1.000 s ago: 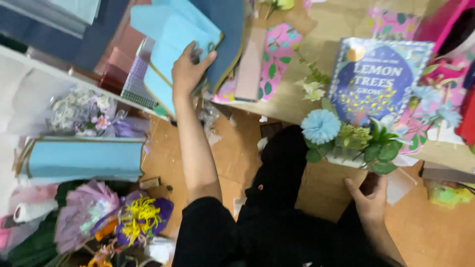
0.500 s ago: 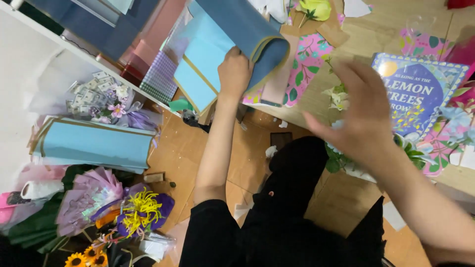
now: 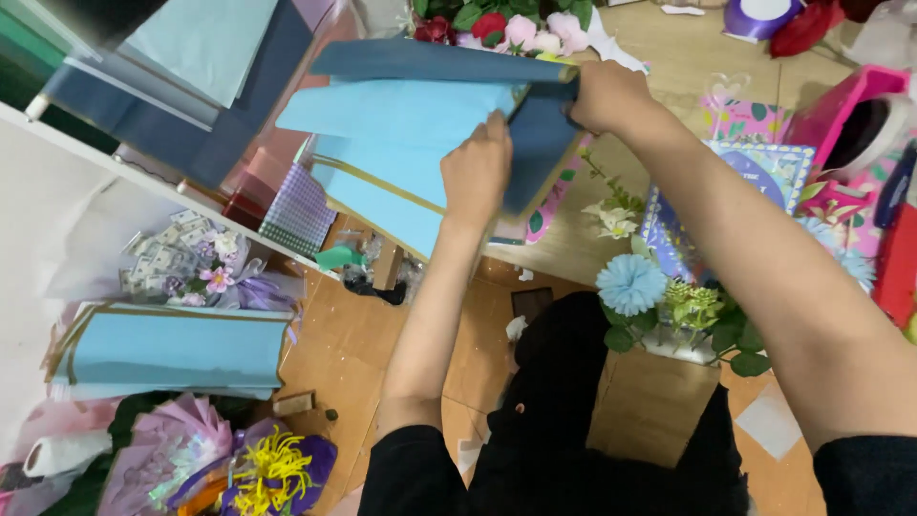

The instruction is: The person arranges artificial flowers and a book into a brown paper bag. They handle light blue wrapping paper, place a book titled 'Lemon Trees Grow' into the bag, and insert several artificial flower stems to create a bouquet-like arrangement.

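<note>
Wooden tabletop (image 3: 669, 57) crowded with florist supplies fills the upper frame. At upper centre lies a blue wrapping-paper stack (image 3: 401, 124), its long axis running left to right. Right hand (image 3: 607, 96) clamps the darker top sheet's folded edge; left hand (image 3: 476, 172) presses flat, fingers together. Separating seems barely begun. Pale blue flower (image 3: 630, 284) sits lower right.
</note>
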